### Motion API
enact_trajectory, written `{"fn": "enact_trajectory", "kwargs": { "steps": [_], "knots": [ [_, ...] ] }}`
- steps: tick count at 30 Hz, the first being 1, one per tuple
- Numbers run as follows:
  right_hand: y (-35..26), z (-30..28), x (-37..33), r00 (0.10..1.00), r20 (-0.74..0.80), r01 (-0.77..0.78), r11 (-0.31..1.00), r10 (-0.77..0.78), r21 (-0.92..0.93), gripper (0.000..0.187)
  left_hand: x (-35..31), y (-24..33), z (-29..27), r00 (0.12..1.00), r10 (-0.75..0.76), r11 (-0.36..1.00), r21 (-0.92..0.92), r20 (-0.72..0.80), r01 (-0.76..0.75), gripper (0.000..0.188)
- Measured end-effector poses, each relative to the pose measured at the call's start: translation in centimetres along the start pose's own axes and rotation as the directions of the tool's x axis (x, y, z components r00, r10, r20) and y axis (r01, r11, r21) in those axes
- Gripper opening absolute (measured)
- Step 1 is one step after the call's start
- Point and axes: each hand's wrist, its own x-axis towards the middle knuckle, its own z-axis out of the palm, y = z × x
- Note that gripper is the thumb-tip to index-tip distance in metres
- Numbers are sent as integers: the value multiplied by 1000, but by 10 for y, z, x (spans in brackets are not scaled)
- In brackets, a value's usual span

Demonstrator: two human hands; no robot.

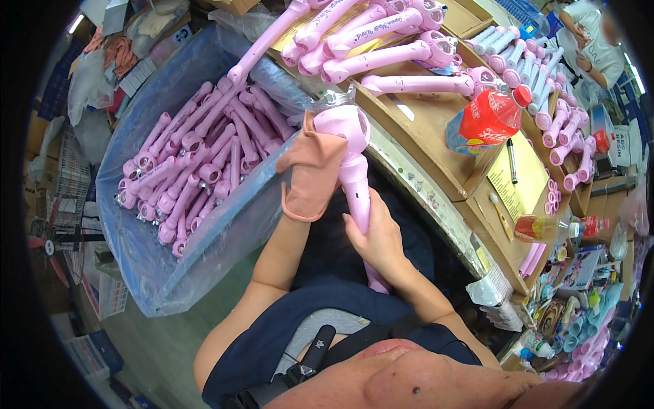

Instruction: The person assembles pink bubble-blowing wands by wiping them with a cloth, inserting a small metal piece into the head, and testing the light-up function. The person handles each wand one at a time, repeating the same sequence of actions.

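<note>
A pink toy wand point(353, 178) with a wide round head and a clear crown-shaped top is held upright in front of me. My right hand point(379, 238) is closed around its handle, thumb along the side. An orange-pink cloth point(312, 170) covers most of my left hand point(298, 222) and presses against the left side of the wand's head. The fingers of that hand are hidden under the cloth. The wand's lower end shows below my right hand, near my lap.
At the left, a blue plastic-lined bin point(204, 269) holds many pink wands point(211, 146). More wands point(381, 61) lie on the cardboard-covered bench point(429, 153). A red-labelled bottle point(487, 121), a pen point(511, 161) and a yellow sheet point(524, 177) are there. Another person point(589, 41) stands far right.
</note>
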Motion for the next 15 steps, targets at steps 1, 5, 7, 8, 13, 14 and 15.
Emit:
{"fn": "enact_trajectory", "kwargs": {
  "steps": [1,5,7,8,13,14,15],
  "knots": [
    [0,0,0,1000,-4,-3,1000,3,-8,66,0,-2,2,998,-14,997,81,57,10,33],
    [2,0,-1,1000,0,26,999,-26,37,65,-3,-8,-2,1000,29,999,-24,-10,-30,28],
    [5,-1,-1,1000,13,20,997,-21,74,64,1,-9,-8,999,28,986,-162,-42,-34,28],
    [6,-1,-1,1000,18,11,996,-13,85,64,6,-9,-12,997,60,983,-172,-56,-69,28],
    [9,-1,0,999,18,-51,954,48,295,62,39,5,-39,989,-116,756,-637,95,150,27],
    [8,-1,1,998,10,-62,939,63,337,61,44,9,-44,918,-184,486,-779,352,396,28],
    [7,-2,4,996,13,-88,920,89,383,61,47,14,-48,796,-206,338,-722,569,603,30]
  ]
}}
